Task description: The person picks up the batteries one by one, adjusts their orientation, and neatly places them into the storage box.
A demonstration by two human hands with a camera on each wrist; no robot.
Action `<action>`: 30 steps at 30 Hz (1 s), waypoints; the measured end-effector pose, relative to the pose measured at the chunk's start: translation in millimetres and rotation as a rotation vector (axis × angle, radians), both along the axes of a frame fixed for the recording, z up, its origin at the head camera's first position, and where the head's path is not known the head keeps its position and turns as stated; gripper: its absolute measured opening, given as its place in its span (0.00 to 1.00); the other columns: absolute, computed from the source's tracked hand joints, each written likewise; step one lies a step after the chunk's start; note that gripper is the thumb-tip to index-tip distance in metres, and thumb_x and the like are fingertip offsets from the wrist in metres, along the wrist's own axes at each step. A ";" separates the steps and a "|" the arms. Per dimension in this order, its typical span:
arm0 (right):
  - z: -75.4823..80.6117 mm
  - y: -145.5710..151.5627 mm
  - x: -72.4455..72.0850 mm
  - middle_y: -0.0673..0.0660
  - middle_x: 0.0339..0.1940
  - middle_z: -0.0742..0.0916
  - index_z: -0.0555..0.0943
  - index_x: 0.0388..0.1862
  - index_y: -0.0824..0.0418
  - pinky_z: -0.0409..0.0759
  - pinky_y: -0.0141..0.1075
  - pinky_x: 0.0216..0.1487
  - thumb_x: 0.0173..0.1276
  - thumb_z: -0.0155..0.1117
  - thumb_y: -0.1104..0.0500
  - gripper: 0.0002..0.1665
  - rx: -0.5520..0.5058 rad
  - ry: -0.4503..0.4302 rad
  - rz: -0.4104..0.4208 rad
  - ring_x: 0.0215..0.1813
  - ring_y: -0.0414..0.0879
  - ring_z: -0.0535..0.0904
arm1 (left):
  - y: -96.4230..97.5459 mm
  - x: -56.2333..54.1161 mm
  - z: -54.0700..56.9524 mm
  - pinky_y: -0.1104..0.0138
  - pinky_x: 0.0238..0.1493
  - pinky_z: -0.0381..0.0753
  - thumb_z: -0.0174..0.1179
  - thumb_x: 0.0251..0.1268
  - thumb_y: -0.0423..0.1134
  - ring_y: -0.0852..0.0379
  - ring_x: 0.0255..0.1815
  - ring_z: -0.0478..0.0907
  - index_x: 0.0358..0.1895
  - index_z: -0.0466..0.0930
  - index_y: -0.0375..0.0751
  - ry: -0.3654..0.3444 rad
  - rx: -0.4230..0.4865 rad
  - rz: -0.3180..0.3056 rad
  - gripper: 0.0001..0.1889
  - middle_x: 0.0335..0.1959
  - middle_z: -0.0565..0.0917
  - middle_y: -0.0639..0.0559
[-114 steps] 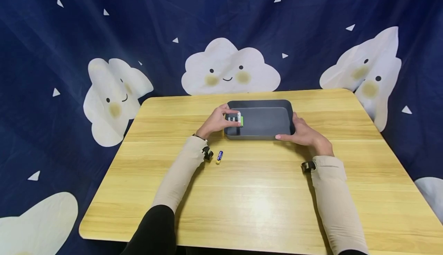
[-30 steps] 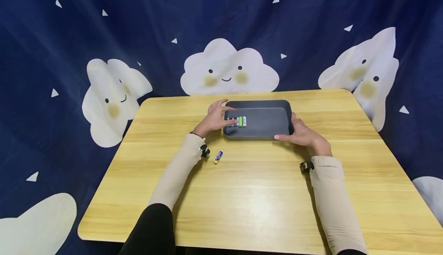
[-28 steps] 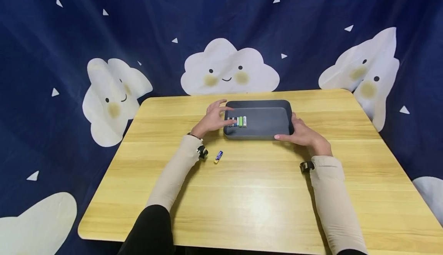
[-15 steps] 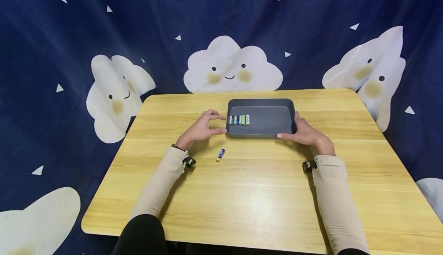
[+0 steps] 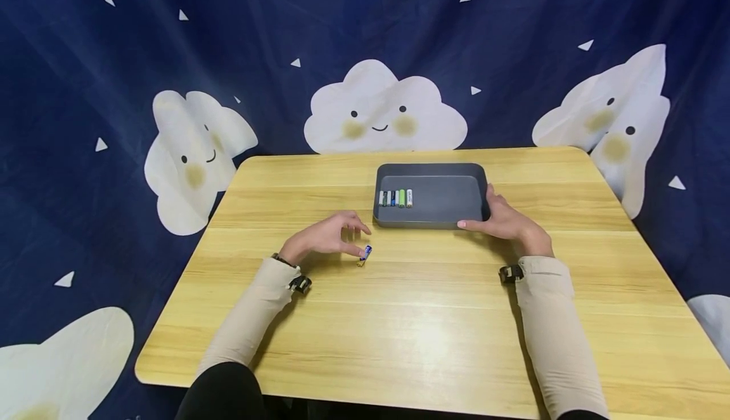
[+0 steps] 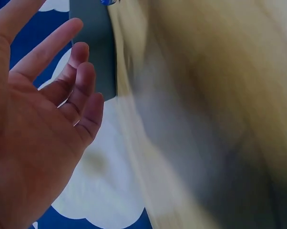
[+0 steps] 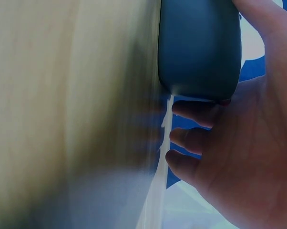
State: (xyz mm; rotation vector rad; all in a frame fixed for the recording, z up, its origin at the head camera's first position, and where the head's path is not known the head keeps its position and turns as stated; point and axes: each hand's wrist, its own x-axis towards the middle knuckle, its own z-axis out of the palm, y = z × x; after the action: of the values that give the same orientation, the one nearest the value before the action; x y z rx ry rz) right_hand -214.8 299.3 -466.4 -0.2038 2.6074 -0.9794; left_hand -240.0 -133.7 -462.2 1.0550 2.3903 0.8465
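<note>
A single blue-and-gold battery (image 5: 365, 254) lies on the wooden table in front of the tray. My left hand (image 5: 333, 235) is at this battery, thumb tip overlapping it in the head view, with the fingers loosely bent and apart from the thumb. In the left wrist view only a blue end of the battery (image 6: 108, 2) shows at the top edge. My right hand (image 5: 504, 220) holds the dark grey tray (image 5: 450, 199) at its near right corner, thumb along the front wall and fingers round the right side. Several batteries (image 5: 402, 198) stand side by side in a row at the tray's left.
The light wooden table (image 5: 422, 318) reaches back to a dark blue curtain (image 5: 274, 21) printed with white clouds. A small camera is strapped at each sleeve's cuff.
My left hand laid a white battery at the right end of the row, let go, then drew back out of the tray towards the blue-and-gold battery. My right hand stays at the tray.
</note>
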 end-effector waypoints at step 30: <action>2.9 -0.6 -0.7 0.75 0.84 0.34 0.31 0.82 0.75 0.30 0.69 0.80 0.63 0.63 0.23 0.81 0.249 0.111 0.014 0.84 0.72 0.24 | 7.5 9.7 -13.6 0.67 0.51 0.75 0.81 0.51 0.46 0.56 0.47 0.74 0.58 0.87 0.41 0.138 -0.150 -0.104 0.29 0.46 0.82 0.53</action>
State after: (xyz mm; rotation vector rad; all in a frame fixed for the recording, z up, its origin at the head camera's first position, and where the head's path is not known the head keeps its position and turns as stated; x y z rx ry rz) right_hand -215.5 298.7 -463.6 -0.2190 2.7940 -0.6472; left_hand -230.3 -126.1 -475.8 1.1995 2.4431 0.5652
